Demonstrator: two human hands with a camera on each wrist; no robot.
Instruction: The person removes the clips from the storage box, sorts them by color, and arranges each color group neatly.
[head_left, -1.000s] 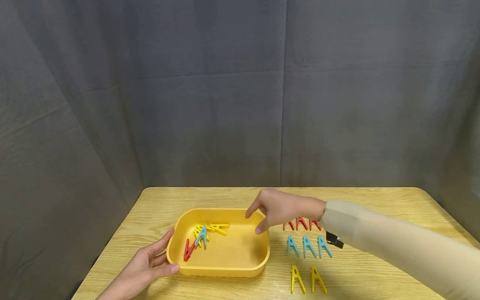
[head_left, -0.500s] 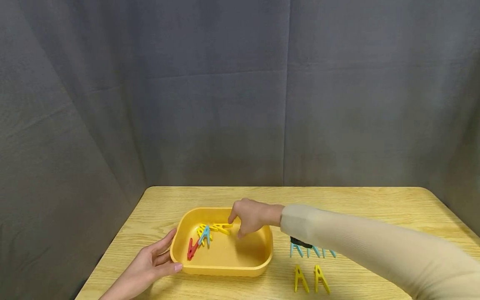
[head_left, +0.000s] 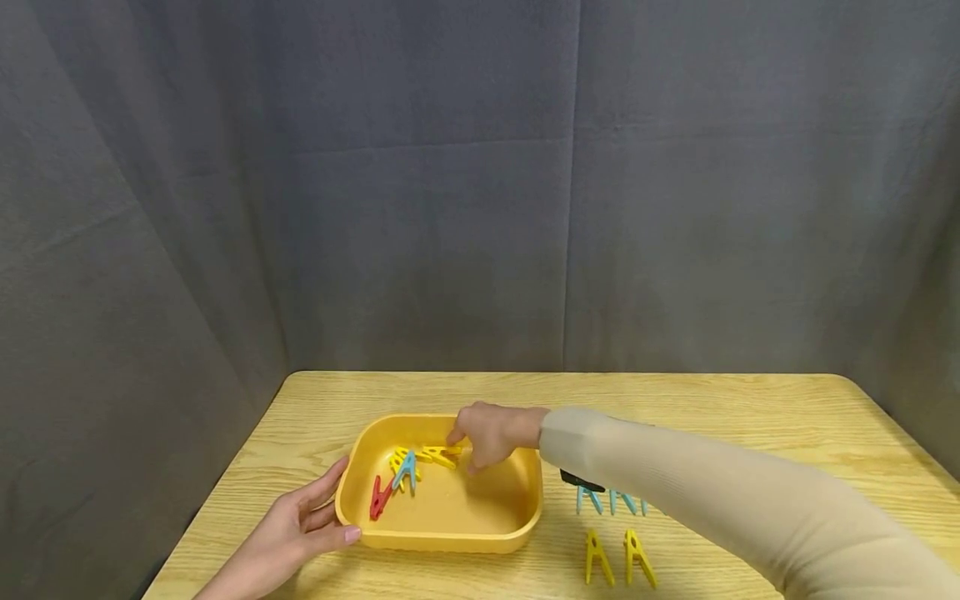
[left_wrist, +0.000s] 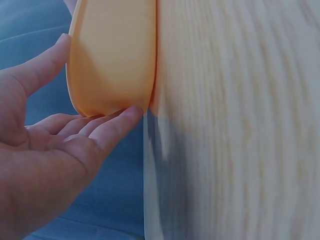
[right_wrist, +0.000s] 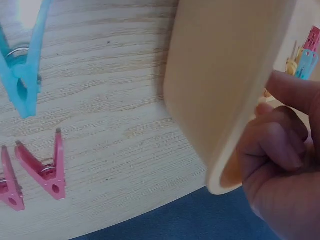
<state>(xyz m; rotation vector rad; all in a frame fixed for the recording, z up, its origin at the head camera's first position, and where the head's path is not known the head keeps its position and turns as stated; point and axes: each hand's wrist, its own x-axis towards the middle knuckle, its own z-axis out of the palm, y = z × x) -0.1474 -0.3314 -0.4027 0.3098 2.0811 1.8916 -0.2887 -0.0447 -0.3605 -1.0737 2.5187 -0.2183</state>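
Note:
A yellow plastic tub stands on the table. My left hand rests against its left end, thumb at the front corner and fingers along the side, as the left wrist view also shows. Inside lie a red clothespin, a blue clothespin and yellow ones. My right hand reaches over the tub's right half. Its index finger and thumb are spread apart, fingertips right at the end of a yellow clothespin. In the right wrist view the other fingers are bent beside the tub wall.
Right of the tub, two yellow clothespins lie near the front. Behind them is a row of blue clothespins, partly hidden by the right sleeve. Pink-red clothespins show on the table in the right wrist view. A dark curtain hangs behind.
My right hand has moved left and lower into the tub, from its right rim to the yellow clothespin. The sleeve now covers the red clothespins on the table. My left hand stays at the tub.

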